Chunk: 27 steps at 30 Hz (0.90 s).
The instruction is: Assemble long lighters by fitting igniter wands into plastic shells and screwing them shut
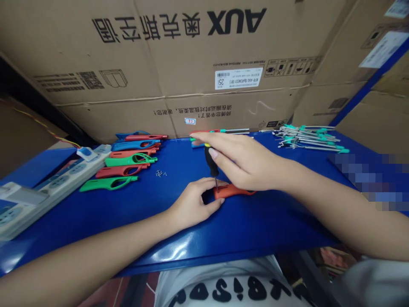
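Observation:
My left hand [194,202] pinches the end of an orange lighter casing [234,191] that lies on the blue table, thumb on the near side and fingers on the far side. Over it, my right hand [249,160] is closed on a black screwdriver [211,161] with a yellow band near its top. The screwdriver stands nearly upright, its shaft coming down onto the casing beside my left fingers. Whether a screw sits under the tip is too small to see. Part of the casing is hidden under my right hand.
Several green, red and blue lighter casings [119,183] lie at the left, beside a white power strip [68,179]. Small screws [161,173] lie nearby. Metal lighter rods with teal parts [315,138] are piled at the back right. A large cardboard sheet [179,55] stands behind.

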Available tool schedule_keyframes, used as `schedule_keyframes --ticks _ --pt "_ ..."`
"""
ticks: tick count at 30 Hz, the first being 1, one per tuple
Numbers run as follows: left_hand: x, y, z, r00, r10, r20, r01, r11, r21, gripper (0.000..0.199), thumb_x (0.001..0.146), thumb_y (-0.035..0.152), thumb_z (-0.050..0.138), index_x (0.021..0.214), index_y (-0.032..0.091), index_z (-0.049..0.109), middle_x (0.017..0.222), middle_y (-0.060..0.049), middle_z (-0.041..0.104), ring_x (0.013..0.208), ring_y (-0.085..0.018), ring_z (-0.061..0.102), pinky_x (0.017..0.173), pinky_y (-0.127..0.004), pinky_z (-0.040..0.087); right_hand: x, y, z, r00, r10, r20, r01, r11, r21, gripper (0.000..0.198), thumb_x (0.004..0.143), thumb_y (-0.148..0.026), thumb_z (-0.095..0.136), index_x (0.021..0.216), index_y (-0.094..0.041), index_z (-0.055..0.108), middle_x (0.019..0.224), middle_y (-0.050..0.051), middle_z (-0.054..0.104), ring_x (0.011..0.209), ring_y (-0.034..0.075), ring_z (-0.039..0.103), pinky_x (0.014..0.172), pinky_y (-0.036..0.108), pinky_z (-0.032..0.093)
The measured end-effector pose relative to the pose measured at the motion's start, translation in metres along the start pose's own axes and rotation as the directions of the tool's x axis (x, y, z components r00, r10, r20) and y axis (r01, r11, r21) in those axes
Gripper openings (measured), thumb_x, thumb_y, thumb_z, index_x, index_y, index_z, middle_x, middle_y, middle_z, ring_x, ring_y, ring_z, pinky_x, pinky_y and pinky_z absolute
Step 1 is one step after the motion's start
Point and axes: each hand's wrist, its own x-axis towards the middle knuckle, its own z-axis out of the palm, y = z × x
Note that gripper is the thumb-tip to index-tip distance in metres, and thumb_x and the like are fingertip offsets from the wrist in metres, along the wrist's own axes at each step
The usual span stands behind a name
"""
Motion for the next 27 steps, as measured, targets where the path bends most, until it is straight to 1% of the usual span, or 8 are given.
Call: schedule_keyframes --ticks 3,6,8,13,15,19,24,27 --pt "0.0 0.0 -0.001 1.0 -0.007 0.004 0.007 1.0 0.005 0.033 0.083 0.012 0.068 0.115 0.019 0.07 0.117 -0.006 0.074 0.111 -0.023 0.068 0.103 -0.039 0.051 0.001 0.003 -0.011 0.993 -0.038 0.11 0.029 0.997 0.078 0.039 0.104 -0.023 0.036 0.139 -0.019 0.055 0.119 0.006 0.073 0.094 0.016 0.069 0.076 0.027 0.05" --pt "0.0 -0.001 -0.002 1.0 0.0 0.006 0.0 1.0 0.016 0.032 0.084 0.014 0.068 0.115 0.021 0.07 0.117 -0.005 0.074 0.111 -0.023 0.068 0.103 -0.039 0.051 -0.001 0.008 -0.015 0.996 -0.02 0.089 0.028 0.996 -0.083 0.039 0.103 -0.046 0.046 0.123 -0.02 0.066 0.103 0.007 0.076 0.088 0.02 0.07 0.07 0.028 0.047" --pt "-0.001 -0.002 -0.001 1.0 0.002 0.009 -0.003 1.0 0.017 0.031 0.085 0.015 0.069 0.115 0.021 0.07 0.117 -0.005 0.074 0.112 -0.023 0.068 0.104 -0.04 0.051 -0.002 0.009 -0.014 0.998 -0.022 0.059 0.03 0.989 -0.147 0.042 0.102 -0.051 0.044 0.119 -0.02 0.067 0.101 0.008 0.076 0.088 0.021 0.07 0.069 0.029 0.047" --pt "-0.001 -0.002 -0.001 1.0 -0.01 0.024 0.01 1.0 0.005 0.031 0.086 0.017 0.07 0.117 0.021 0.07 0.119 -0.007 0.073 0.112 -0.024 0.067 0.104 -0.04 0.051 0.0 0.008 -0.013 0.991 -0.075 0.107 0.064 0.993 0.098 0.038 0.105 -0.026 0.036 0.136 -0.019 0.056 0.12 0.009 0.071 0.098 0.018 0.067 0.079 0.029 0.05" --pt "-0.002 -0.001 -0.001 1.0 -0.012 0.024 0.012 1.0 0.001 0.03 0.086 0.016 0.07 0.116 0.02 0.07 0.119 -0.007 0.073 0.114 -0.024 0.067 0.105 -0.04 0.05 0.0 0.008 -0.013 0.99 -0.084 0.117 0.072 0.992 0.102 0.035 0.104 -0.036 0.043 0.131 -0.02 0.06 0.107 0.007 0.074 0.088 0.017 0.067 0.076 0.028 0.049" --pt "-0.002 -0.001 -0.001 1.0 0.004 0.023 -0.004 1.0 -0.003 0.028 0.087 0.016 0.069 0.114 0.02 0.07 0.119 -0.006 0.074 0.115 -0.023 0.066 0.105 -0.04 0.05 -0.001 0.006 -0.011 0.997 -0.028 0.075 0.035 0.995 -0.088 0.045 0.1 -0.055 0.047 0.115 -0.018 0.067 0.092 0.007 0.074 0.078 0.019 0.066 0.068 0.028 0.045" --pt "-0.001 -0.002 -0.001 1.0 0.003 0.025 -0.004 1.0 0.031 0.029 0.087 0.018 0.07 0.116 0.02 0.07 0.119 -0.007 0.073 0.112 -0.024 0.067 0.102 -0.04 0.052 0.0 0.006 -0.011 0.988 -0.066 0.142 0.038 0.981 0.191 0.035 0.103 -0.022 0.039 0.135 -0.018 0.054 0.105 0.006 0.072 0.085 0.015 0.065 0.074 0.027 0.048" --pt "-0.001 -0.002 -0.001 1.0 0.008 0.022 -0.008 0.999 0.031 0.029 0.086 0.017 0.07 0.115 0.02 0.07 0.118 -0.007 0.074 0.111 -0.024 0.068 0.102 -0.04 0.052 0.0 0.009 -0.012 0.989 -0.091 0.12 0.062 0.973 0.223 0.028 0.102 -0.032 0.048 0.124 -0.019 0.06 0.099 0.004 0.072 0.079 0.015 0.064 0.071 0.026 0.048"
